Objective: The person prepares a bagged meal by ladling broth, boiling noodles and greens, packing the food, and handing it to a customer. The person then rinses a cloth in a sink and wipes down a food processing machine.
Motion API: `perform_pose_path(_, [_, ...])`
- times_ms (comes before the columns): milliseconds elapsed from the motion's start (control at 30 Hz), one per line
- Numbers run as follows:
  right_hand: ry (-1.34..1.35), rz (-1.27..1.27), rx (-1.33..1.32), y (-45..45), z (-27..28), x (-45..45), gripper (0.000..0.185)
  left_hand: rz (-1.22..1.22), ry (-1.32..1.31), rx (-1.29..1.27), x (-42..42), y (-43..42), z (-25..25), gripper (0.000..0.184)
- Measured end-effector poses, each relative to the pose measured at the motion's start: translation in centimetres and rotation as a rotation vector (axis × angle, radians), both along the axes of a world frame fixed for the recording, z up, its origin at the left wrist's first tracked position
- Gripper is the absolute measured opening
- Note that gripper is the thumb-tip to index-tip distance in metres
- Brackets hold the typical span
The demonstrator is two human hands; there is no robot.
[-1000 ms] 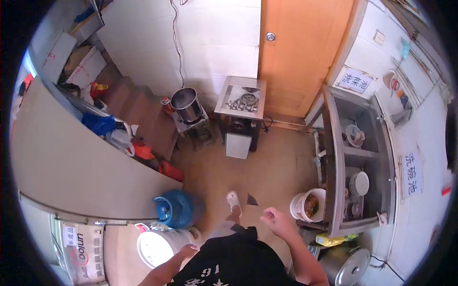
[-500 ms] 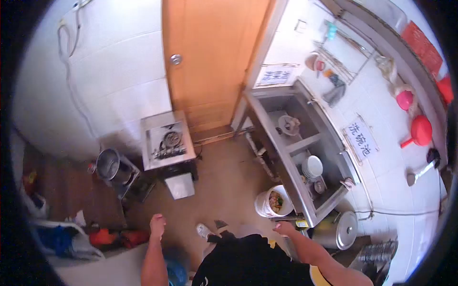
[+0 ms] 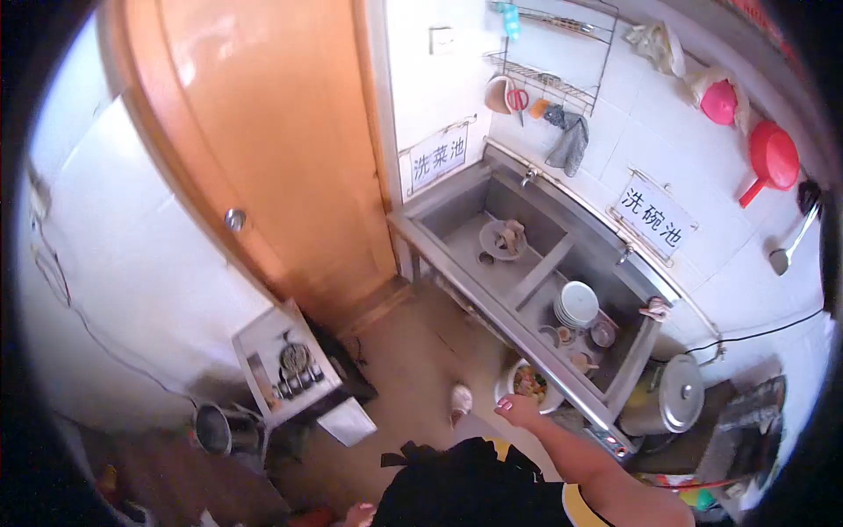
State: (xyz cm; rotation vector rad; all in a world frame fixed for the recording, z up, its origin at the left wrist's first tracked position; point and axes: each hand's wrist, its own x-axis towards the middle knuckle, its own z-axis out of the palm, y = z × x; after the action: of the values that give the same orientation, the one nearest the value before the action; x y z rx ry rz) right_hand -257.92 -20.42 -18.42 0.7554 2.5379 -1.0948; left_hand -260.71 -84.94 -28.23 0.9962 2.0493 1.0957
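Observation:
My right hand [image 3: 518,409] hangs in front of the sink's front edge, over the rim of a white bucket [image 3: 507,386] with food scraps in it. Its fingers are curled, and whether anything is in them is too small to make out. Only a bit of my left hand [image 3: 360,515] shows at the bottom edge, left of the black apron [image 3: 465,483]; its fingers are mostly hidden. The steel double sink [image 3: 540,272] holds a white bowl [image 3: 502,239] in one basin and a stack of white plates [image 3: 579,304] in the other.
An orange door [image 3: 281,158] stands ahead. To the left are a small stove table [image 3: 294,364] and a metal pot [image 3: 215,428]. A lidded steel pot [image 3: 680,395] sits right of the sink. A red ladle [image 3: 773,156] and a wire rack [image 3: 562,88] hang on the wall.
The view has swung right, bringing the sink closer. My left hand has dropped to the bottom edge. My right hand now appears over the bucket's rim.

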Motion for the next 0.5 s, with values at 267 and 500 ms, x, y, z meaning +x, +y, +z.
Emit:
perform_pose_path(267, [0.355,-0.004,-0.068,9.6,1.7,-19.2,0.037,0.374,-0.263,0.107,-23.0,16.6,3.5,0.024])
perform_pose_path(500, [0.358,-0.152,-0.227,17.0,4.4,-25.7,0.041,0.724,-0.509,0.137,-36.0,32.5,5.4,0.017])
